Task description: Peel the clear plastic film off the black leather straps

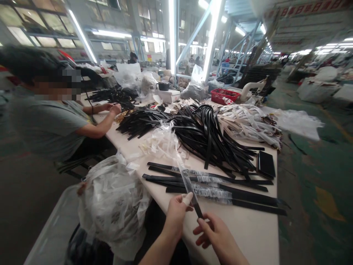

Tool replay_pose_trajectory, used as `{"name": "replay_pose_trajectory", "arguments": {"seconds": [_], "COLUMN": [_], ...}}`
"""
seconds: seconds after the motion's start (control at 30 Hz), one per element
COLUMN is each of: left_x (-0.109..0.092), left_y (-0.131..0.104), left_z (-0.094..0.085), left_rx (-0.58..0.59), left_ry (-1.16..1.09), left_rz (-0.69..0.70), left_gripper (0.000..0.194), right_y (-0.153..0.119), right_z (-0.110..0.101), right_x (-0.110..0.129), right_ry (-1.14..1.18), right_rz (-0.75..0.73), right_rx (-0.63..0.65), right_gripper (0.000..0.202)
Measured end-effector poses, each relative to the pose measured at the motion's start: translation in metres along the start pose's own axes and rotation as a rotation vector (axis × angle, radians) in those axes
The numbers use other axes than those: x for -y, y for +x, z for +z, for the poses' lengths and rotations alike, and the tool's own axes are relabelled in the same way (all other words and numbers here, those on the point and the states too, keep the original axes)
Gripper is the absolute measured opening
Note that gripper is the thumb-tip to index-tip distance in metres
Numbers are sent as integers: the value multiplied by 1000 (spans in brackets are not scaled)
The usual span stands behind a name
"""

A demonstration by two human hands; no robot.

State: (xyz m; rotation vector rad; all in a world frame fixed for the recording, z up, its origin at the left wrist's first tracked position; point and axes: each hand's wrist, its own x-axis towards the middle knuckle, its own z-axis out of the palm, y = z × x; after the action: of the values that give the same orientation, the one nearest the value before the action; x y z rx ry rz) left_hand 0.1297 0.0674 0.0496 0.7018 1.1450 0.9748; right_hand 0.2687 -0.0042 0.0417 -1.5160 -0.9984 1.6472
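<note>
- Presently, the left hand pinches a clear plastic sleeve that partly covers a black strap.
- The right hand grips the strap's lower end between thumb and fingers.
- That strap slants above the pale table, near its edge.
- Just beyond lie partly wrapped straps, then a heap of black straps.

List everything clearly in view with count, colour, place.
Held strap: one, black, between hands
Sleeve: one, clear, around strap
Wrapped straps: several, black, table front
Loose straps: many, black, centre
Pale straps: many, whitish, right
Case: one, black, right edge
Basket: one, red, far end
Table: one, pale, centre
Near bag: one, whitish, left
Coworker: one, grey top, left
Lamps: several, white, behind
Left hand: one, on sleeve
Right hand: one, on strap
</note>
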Motion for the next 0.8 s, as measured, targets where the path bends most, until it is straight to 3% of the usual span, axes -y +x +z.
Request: {"name": "replay_pose_trajectory", "arguments": {"seconds": [0.13, 0.3, 0.5, 0.6, 0.7, 0.8], "left_x": [0, 27, 11, 23, 42, 41], "left_y": [-4, -23, -13, -21, -33, -33], "left_z": [-1, 12, 7, 11, 18, 18], "left_rx": [-57, 147, -101, -36, 73, 12], "left_ry": [-10, 26, -4, 61, 93, 70], "left_rz": [32, -135, 49, 22, -119, -82], "left_gripper": [44, 51, 46, 47, 52, 50], "right_y": [-6, -3, -10, -11, -9, -13], "right_z": [-3, -4, -13, -15, -16, -20], "right_x": [-11, -13, -39, -42, -40, -47], "right_ry": [-27, 59, -79, -62, -23, -89], "right_rz": [-16, -31, 13, 17, 37, 20], "right_rx": [29, -6, 48, 57, 97, 114], "right_gripper": [65, 68, 70, 73, 73, 71]}}
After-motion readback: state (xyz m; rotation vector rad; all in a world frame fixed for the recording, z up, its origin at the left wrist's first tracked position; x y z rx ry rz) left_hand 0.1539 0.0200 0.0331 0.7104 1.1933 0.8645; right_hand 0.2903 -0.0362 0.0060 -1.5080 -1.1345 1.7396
